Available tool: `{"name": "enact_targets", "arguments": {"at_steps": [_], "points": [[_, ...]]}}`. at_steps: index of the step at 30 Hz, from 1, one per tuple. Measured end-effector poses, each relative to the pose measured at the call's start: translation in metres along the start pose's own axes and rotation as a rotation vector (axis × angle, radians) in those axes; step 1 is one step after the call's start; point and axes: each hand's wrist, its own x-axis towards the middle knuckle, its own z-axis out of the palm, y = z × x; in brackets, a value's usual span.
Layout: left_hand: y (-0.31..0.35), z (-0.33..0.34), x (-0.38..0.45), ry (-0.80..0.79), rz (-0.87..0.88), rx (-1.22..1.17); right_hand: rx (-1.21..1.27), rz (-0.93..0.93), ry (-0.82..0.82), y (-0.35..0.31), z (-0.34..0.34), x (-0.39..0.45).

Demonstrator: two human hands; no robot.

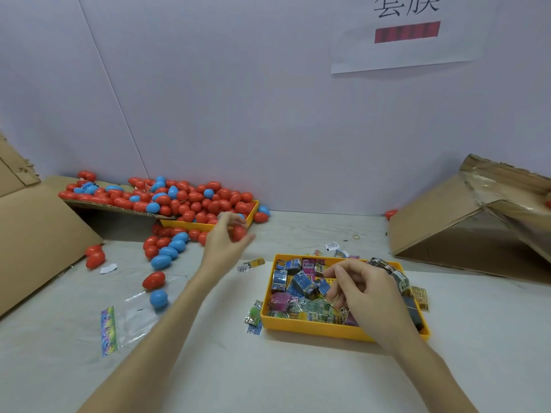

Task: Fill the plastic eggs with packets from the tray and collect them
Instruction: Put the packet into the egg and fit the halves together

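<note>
Over on the far left of the surface (298, 380) sits the big heap of plastic eggs (190, 201), red and blue, spilling off a cardboard flap and an egg bin (253, 211) onto the top, with a few strays rolling nearer. My left hand (226, 236) is up by that pile with its fingers curled round one red egg (239, 232). These look like thin hollow shells, so I'd guess super light, stiff, and pretty slick, the kind that squirts out if you squeeze the pointy end; best bet is probably wrapping fingers around the fat middle, and twisting or popping at the seam. The right hand (366, 290) is down in the yellow tray (313, 329) near the front, fingertips dipping into the packets (301, 284) and seemingly pinching one, though I can't quite tell which. Those packets look like crinkly foil or film, light and floppy, a bit slippery against each other, so pinching a corner or sealed edge probably works better than grabbing flat. A handful have spilled just outside the tray. Cardboard box (465, 222) sits tipped over on the right.
</note>
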Motion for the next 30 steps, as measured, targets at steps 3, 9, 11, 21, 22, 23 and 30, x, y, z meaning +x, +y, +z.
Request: {"name": "enact_targets", "arguments": {"at_steps": [3, 9, 11, 21, 22, 23, 30], "points": [[0.026, 0.018, -0.041, -0.138, -0.133, -0.340, -0.003, -0.007, 0.031, 0.002, -0.001, 0.001], [0.055, 0.032, -0.071, -0.382, 0.202, -0.320, 0.031, -0.042, 0.047, 0.004, 0.000, -0.001], [0.056, 0.035, -0.075, -0.415, 0.265, -0.307, 0.144, -0.024, 0.004, 0.001, 0.001, -0.001], [0.054, 0.040, -0.082, -0.353, 0.355, -0.270, 0.240, 0.023, 0.015, 0.002, 0.004, 0.000], [0.054, 0.040, -0.082, -0.348, 0.338, -0.285, 0.235, 0.014, 0.009, 0.002, 0.004, 0.000], [0.055, 0.039, -0.082, -0.343, 0.310, -0.310, 0.225, 0.003, 0.002, 0.002, 0.004, 0.000], [0.059, 0.028, -0.077, -0.243, 0.060, -0.445, -0.458, -0.148, 0.059, 0.005, -0.003, -0.001]]}}
